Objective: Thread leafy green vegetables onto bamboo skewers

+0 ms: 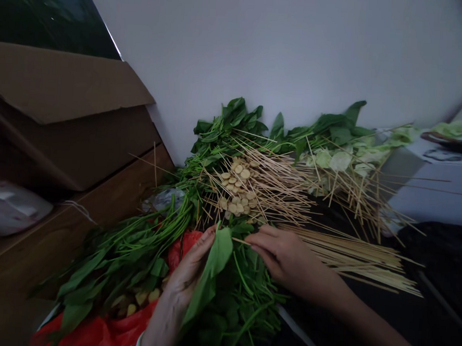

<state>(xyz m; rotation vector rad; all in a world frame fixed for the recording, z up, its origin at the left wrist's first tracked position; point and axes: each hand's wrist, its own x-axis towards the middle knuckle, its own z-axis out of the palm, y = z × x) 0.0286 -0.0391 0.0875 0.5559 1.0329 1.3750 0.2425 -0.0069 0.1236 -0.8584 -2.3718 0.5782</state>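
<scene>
My left hand (pixel 192 267) is closed on a large green leaf (pixel 213 263) at the lower middle. Opposite it, my right hand (pixel 281 252) pinches a thin wooden skewer (pixel 241 241), whose tip end reaches the leaf. Whether the skewer pierces the leaf is hard to tell. Below both hands lies a heap of leafy greens (pixel 242 304). Just beyond them are skewers threaded with round pale slices (pixel 240 181). Bare skewers (pixel 367 257) lie side by side to the right of my right hand.
Leafy stems (pixel 124 255) and a red bag (pixel 115 333) lie at left, near a cardboard box (pixel 57 131). Skewered pale green leaves (pixel 339 161) are at the back right, with more greens (pixel 234 121) along the wall.
</scene>
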